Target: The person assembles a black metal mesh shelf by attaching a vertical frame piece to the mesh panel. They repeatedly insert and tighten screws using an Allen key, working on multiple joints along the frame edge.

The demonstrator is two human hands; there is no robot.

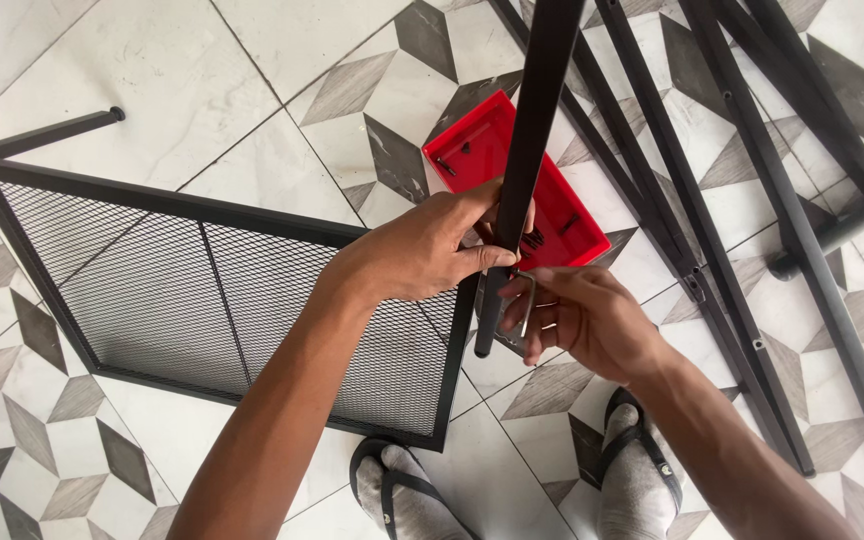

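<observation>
Patterned tile floor [252,60], red tray [562,215], left hand [422,250] grip holding black tube [532,130], right hand [592,320] grip pinching silver key [524,310].

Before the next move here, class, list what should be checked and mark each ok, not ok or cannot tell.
1. Left hand grips the black tube: ok.
2. Right hand at the tube's lower end, on a small metal piece: ok; what the piece is: cannot tell.
3. Red tray with small dark parts within reach: ok.
4. Mesh panel lying flat on the floor: ok.
5. Feet clear of the frame bars: ok.
</observation>
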